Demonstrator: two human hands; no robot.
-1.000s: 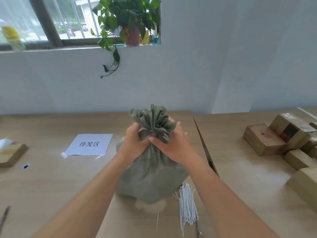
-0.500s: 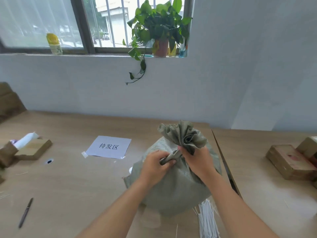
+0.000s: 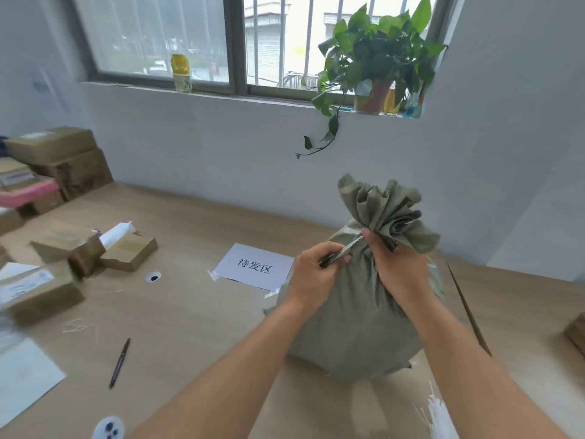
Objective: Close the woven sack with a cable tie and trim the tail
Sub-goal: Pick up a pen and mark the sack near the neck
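A grey-green woven sack (image 3: 348,327) stands on the wooden table right of centre. Its mouth (image 3: 383,204) is gathered into a ruffle above a pinched neck. My right hand (image 3: 399,267) is closed around that neck from the right. My left hand (image 3: 311,274) sits just left of the neck, pinching a thin dark strip (image 3: 343,250) that runs up to it. Whether the strip is a tie or a fold of the sack cannot be told. A bundle of white cable ties (image 3: 438,413) lies at the bottom right, partly cut off by the frame.
A taped paper label (image 3: 254,266) lies left of the sack and a black pen (image 3: 119,362) nearer the front. Cardboard parcels (image 3: 126,248) and a taller stack (image 3: 57,160) fill the left side. A seam (image 3: 468,312) splits the two tables; another box (image 3: 576,334) sits at the right edge.
My view has swung left and the sack now sits further right. My left hand came off the neck and pulled the dark strip out to the left; my right hand kept its grip.
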